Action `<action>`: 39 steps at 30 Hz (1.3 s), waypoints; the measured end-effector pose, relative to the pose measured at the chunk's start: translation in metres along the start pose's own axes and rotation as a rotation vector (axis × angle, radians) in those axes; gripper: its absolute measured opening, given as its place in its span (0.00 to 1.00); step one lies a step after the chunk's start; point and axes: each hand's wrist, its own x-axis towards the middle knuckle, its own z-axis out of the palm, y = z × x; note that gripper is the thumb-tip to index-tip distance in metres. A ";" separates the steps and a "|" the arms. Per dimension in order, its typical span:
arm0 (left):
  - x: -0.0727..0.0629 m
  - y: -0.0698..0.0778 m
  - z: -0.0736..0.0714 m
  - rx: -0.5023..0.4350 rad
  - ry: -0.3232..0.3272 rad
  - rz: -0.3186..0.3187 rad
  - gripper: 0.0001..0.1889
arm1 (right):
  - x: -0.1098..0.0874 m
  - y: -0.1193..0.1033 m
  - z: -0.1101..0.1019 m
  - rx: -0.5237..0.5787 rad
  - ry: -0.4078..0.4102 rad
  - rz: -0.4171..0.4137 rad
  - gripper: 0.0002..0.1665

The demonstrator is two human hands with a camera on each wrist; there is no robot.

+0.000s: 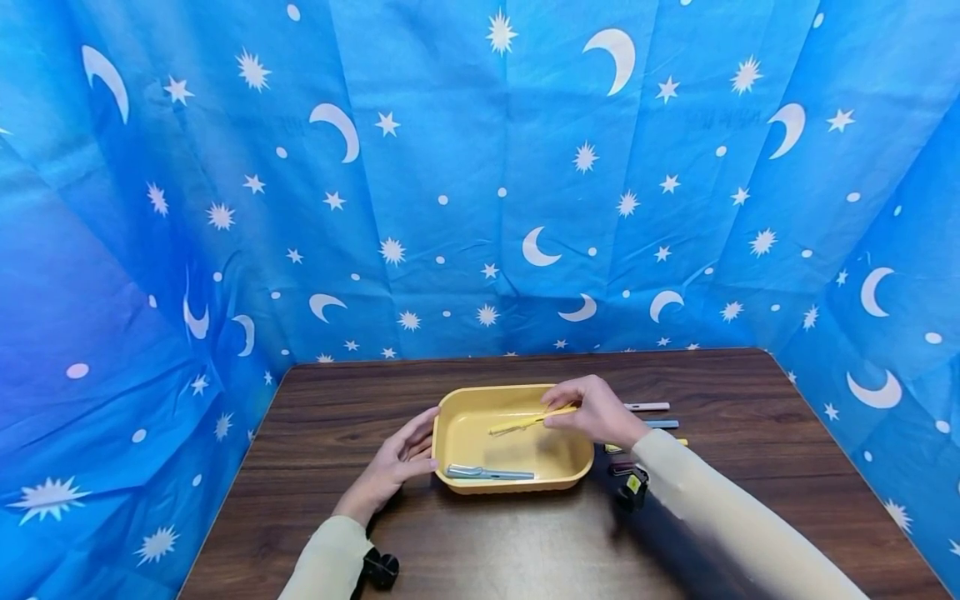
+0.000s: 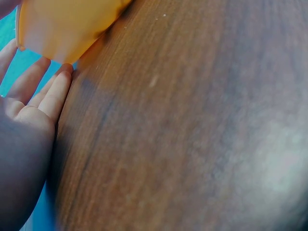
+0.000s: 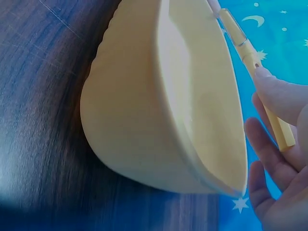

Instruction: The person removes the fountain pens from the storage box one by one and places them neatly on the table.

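A yellow plastic basin (image 1: 480,392) stands on the table. My right hand (image 1: 596,412) pinches a yellow pen (image 1: 528,421) between thumb and fingers, above the basin's right half; its pale clip end points left. In the right wrist view the same pen (image 3: 250,57) slants past the basin's rim. A light blue pen (image 1: 491,473) with a metal clip lies inside along the near wall, beside a greenish strip, perhaps another pen. At the basin's left end is my left hand (image 1: 393,462), thumb by the rim. Its fairly straight fingers (image 2: 55,94) touch the outer wall.
Right of the basin lie several more pens, among them a white pen (image 1: 648,407), a blue pen (image 1: 663,424) and a dark pen (image 1: 621,469), partly hidden by my right arm. A blue star-and-moon cloth (image 1: 480,217) hangs behind the dark wooden table (image 1: 337,408).
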 end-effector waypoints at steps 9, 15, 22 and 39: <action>-0.001 0.001 -0.001 -0.004 0.003 0.010 0.44 | -0.016 0.003 -0.019 0.000 0.065 0.034 0.14; -0.001 0.001 -0.001 0.001 0.003 0.012 0.43 | -0.029 0.006 -0.031 -0.018 0.096 0.079 0.09; -0.001 0.003 0.000 0.013 0.013 -0.002 0.43 | -0.046 0.014 -0.042 -0.043 0.121 0.097 0.08; -0.003 0.005 0.003 -0.022 0.007 -0.015 0.43 | -0.101 0.044 -0.064 -0.107 0.244 0.156 0.10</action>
